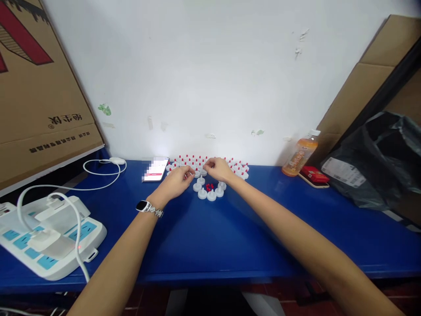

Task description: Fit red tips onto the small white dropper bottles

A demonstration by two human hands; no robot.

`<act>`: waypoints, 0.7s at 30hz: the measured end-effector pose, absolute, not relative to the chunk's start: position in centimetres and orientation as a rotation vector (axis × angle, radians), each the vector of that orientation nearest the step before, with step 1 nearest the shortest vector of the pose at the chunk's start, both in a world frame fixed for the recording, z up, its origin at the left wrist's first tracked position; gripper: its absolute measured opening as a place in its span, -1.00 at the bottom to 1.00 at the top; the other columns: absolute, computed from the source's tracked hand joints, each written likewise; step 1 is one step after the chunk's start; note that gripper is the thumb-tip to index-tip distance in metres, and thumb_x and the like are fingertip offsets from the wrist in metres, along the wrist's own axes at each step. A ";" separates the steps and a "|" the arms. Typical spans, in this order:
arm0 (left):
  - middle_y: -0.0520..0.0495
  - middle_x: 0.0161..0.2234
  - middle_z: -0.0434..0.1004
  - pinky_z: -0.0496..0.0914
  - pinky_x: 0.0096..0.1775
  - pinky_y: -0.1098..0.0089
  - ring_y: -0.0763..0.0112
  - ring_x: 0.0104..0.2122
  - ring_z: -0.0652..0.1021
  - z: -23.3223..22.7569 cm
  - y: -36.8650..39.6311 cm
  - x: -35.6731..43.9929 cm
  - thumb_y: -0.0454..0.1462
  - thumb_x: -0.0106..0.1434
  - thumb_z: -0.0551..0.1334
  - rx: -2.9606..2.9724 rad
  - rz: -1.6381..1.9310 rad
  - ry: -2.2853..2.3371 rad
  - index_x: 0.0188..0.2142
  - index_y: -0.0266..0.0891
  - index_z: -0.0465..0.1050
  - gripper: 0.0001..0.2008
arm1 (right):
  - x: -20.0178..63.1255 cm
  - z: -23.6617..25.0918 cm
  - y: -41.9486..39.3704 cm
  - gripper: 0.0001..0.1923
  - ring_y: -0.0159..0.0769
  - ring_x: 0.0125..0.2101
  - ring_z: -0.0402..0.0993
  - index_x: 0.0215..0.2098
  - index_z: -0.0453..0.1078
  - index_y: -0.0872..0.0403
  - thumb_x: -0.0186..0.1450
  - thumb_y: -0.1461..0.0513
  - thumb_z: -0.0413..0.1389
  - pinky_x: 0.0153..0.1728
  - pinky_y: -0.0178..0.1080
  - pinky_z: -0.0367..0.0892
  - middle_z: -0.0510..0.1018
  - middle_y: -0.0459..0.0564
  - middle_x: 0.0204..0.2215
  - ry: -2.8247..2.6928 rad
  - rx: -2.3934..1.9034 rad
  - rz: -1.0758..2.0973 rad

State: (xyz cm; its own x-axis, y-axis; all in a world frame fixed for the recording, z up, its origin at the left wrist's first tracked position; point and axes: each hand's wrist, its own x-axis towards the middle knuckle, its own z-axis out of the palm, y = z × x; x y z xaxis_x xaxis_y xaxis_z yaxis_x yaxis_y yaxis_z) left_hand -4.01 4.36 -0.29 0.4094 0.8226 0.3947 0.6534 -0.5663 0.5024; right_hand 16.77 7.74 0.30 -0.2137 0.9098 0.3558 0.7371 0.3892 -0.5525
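Note:
White round caps with pointed nozzles, many topped with small red tips (194,157), stand in rows along the wall. In front of them, several white caps without red tips (211,195) form a curve around a small pile of loose red tips (209,187). My left hand (179,179), with a watch on its wrist, is closed, thumb and fingers together at the left end of that curve. Close by on the right, my right hand (217,169) pinches at the front of the rows. Whatever small piece either hand holds cannot be made out.
A phone (156,169) lies left of the caps. White power strip (55,245) with cables sits at the left, below a large cardboard box (42,96). On the right are an orange drink bottle (300,154), a red packet (314,174) and a black plastic bag (375,162).

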 end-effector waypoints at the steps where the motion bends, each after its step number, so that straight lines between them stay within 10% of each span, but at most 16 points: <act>1: -0.06 -0.38 0.54 0.33 -0.35 0.32 0.32 -0.43 0.50 -0.3 4.4 -4.0 -0.13 0.30 0.13 2.399 0.901 1.299 -0.19 -0.20 0.47 -0.76 | 16.8 0.3 8.0 -0.80 -0.29 -0.39 0.50 -0.28 0.53 0.10 0.23 0.18 0.11 -0.36 -0.31 0.30 0.62 0.02 -0.39 -1.997 -1.464 0.298; 15: -0.05 -0.33 0.53 0.32 -0.31 0.33 0.32 -0.36 0.50 1.0 3.0 -3.2 -0.09 0.36 0.08 2.364 0.936 1.347 -0.12 -0.20 0.43 -0.71 | 16.8 1.1 7.7 -0.87 -0.20 -0.21 0.51 -0.31 0.50 0.06 0.23 0.22 0.12 -0.14 -0.22 0.31 0.61 0.03 -0.27 -1.945 -1.494 0.138; 21: 0.00 -0.34 0.47 0.31 -0.29 0.35 0.37 -0.34 0.47 1.9 1.3 -1.2 -0.07 0.42 0.02 2.353 1.163 1.210 -0.21 -0.18 0.34 -0.73 | 18.9 1.8 2.9 -0.84 -0.39 -0.51 0.41 -0.20 0.41 0.05 0.28 0.21 0.06 -0.40 -0.31 0.31 0.58 -0.09 -0.35 -1.882 -1.082 0.447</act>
